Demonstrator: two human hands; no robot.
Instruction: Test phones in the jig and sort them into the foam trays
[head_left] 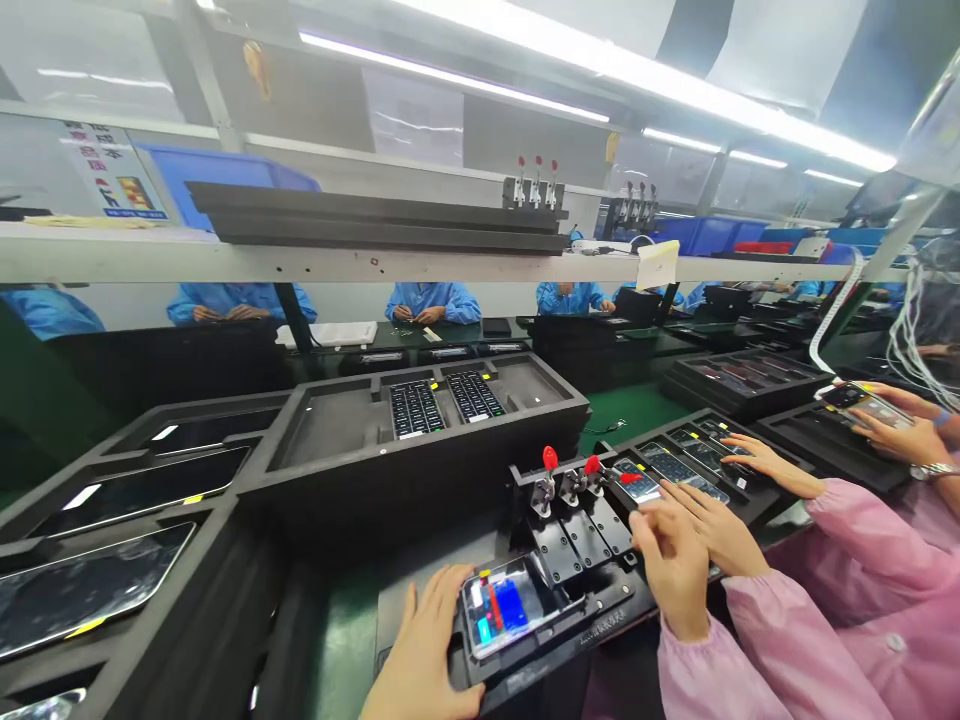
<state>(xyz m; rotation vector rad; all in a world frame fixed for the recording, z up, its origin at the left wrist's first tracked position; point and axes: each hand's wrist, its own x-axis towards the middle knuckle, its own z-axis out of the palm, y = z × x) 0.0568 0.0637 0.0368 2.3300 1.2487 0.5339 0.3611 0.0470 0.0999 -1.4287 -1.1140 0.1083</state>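
A phone point(506, 607) with a lit, coloured screen lies in a black clamp fixture point(600, 622). My left hand point(427, 645) wraps the fixture's left end, fingers along the phone's far left corner and thumb at the front. Three toggle clamps with red-tipped levers point(550, 460) stand on the fixture; the rightmost lever point(630, 478) is tilted down. Beside that lever, my right hand point(671, 570), in a pink sleeve, has curled fingers; what they hold, if anything, is hidden.
A co-worker's hands point(716, 525) reach over a tray of phones point(682, 465) close by my right hand. Farther right, another person's hands point(900, 425) hold a phone point(870, 405). Black foam trays point(259, 480) with phones flank the left and back; a shelf point(420, 262) spans above.
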